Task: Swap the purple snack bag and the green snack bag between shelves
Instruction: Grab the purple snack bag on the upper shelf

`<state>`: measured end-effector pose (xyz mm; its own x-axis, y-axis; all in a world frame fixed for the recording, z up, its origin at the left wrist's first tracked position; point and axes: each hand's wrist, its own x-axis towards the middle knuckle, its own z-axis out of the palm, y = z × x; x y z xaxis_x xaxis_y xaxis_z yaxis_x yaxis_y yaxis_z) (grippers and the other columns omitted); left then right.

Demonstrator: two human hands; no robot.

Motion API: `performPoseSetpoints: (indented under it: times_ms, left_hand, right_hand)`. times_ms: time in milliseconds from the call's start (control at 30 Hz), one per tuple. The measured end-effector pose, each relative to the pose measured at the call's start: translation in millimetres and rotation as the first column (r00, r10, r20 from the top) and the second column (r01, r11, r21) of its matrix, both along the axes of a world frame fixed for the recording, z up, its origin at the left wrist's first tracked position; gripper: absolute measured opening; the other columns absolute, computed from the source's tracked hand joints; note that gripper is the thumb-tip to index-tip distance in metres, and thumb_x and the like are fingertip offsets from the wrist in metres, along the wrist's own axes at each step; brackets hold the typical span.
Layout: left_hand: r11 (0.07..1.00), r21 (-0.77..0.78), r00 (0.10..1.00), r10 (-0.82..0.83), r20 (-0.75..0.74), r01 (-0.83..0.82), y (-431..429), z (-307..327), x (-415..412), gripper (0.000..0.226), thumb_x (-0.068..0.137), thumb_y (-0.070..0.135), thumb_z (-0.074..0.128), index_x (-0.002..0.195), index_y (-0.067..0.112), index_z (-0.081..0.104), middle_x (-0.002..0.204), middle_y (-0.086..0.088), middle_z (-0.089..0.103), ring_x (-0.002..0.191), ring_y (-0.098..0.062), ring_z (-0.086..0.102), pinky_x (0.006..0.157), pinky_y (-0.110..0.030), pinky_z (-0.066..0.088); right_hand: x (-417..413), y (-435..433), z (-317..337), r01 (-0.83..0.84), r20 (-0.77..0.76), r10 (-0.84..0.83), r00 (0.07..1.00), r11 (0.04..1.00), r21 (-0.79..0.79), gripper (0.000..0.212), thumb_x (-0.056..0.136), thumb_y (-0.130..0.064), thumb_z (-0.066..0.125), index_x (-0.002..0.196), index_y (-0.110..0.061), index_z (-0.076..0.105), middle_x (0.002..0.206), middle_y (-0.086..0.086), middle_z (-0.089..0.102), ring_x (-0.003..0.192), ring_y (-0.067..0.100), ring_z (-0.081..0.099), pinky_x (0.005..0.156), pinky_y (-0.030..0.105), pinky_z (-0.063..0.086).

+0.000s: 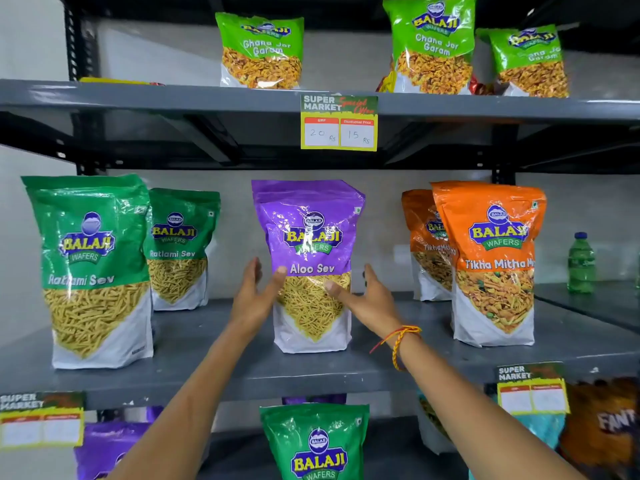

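The purple snack bag, labelled Aloo Sev, stands upright at the middle of the middle shelf. My left hand is at its left side and my right hand at its right side. Both thumbs lie on the bag's clear front window. The fingers of both hands are spread, with a small gap to the bag's edges. A green snack bag stands on the lower shelf directly below, between my forearms. Its lower part is cut off by the frame.
Two green Ratlami Sev bags stand left of the purple bag, two orange bags to the right, and a green bottle far right. Light-green bags line the top shelf. Purple bags sit lower left. Price tags hang from shelf edges.
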<state>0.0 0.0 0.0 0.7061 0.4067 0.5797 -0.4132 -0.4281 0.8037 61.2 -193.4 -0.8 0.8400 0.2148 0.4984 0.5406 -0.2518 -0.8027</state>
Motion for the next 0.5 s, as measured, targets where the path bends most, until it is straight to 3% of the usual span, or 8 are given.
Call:
performPoseSetpoints:
  times_ms: [67,133,200,267,333,500]
  left_hand:
    - [0.983,-0.028,0.98,-0.184,-0.074,0.183,4.4,-8.4,4.1,0.089,0.06,0.061,0.07,0.128,0.012,0.042,0.129,-0.006,0.057,0.117,-0.018,0.054,0.102,-0.032,0.045]
    - [0.971,-0.016,0.961,-0.239,-0.138,0.239,7.5,-20.3,7.2,0.054,0.069,0.032,0.074,0.114,0.011,0.054,0.104,0.005,0.068,0.098,-0.01,0.062,0.083,-0.013,0.052]
    - [0.969,-0.014,0.965,-0.245,-0.096,0.245,5.2,-26.7,10.4,0.03,0.075,0.005,0.067,0.104,0.011,0.059,0.084,0.016,0.073,0.084,-0.002,0.065,0.07,-0.008,0.051]
    - [0.969,-0.022,0.967,-0.246,-0.06,0.245,2.9,-25.6,8.2,0.03,0.075,-0.002,0.066,0.103,0.007,0.059,0.073,0.021,0.074,0.075,0.005,0.066,0.067,-0.008,0.051]
    - [0.972,-0.044,0.971,-0.234,-0.047,0.232,2.2,-25.5,6.3,0.033,0.074,-0.004,0.066,0.105,0.001,0.059,0.071,0.017,0.074,0.072,0.006,0.066,0.066,-0.008,0.052]
    - [0.975,-0.032,0.975,-0.221,-0.021,0.22,-5.4,-21.4,-29.0,0.034,0.075,-0.004,0.065,0.108,-0.003,0.058,0.086,0.009,0.071,0.074,0.005,0.066,0.067,-0.008,0.051]
  right_hand:
    - [4.0,3.2,-6.3,-0.087,-0.072,0.087,0.994,0.996,0.008,0.095,0.052,-0.065,0.073,0.127,-0.014,0.046,0.136,0.01,0.054,0.123,0.026,0.052,0.105,0.042,0.042]
    - [9.1,3.8,-15.3,-0.206,-0.12,0.215,0.969,0.975,0.081,0.055,0.059,-0.045,0.08,0.103,-0.017,0.063,0.115,0.01,0.068,0.105,0.024,0.064,0.095,0.039,0.051]
    - [9.8,5.8,-19.6,-0.273,-0.118,0.293,0.949,0.949,0.16,0.023,0.068,-0.023,0.077,0.088,-0.019,0.068,0.1,0.007,0.071,0.092,0.018,0.067,0.083,0.027,0.055]
    - [3.4,4.7,-16.3,-0.283,-0.09,0.305,0.948,0.938,0.2,0.016,0.069,-0.017,0.076,0.082,-0.021,0.067,0.094,0.005,0.07,0.08,0.007,0.066,0.07,0.015,0.055]
    - [-0.5,3.6,-15.1,-0.277,-0.08,0.302,0.95,0.933,0.228,0.017,0.069,-0.015,0.077,0.079,-0.022,0.066,0.091,0.003,0.069,0.076,0.002,0.064,0.064,0.012,0.054]
    - [-23.6,1.8,-14.4,-0.287,-0.044,0.308,0.95,0.922,0.261,0.016,0.062,-0.019,0.081,0.07,-0.023,0.067,0.082,-0.002,0.071,0.076,0.009,0.067,0.072,0.019,0.057]
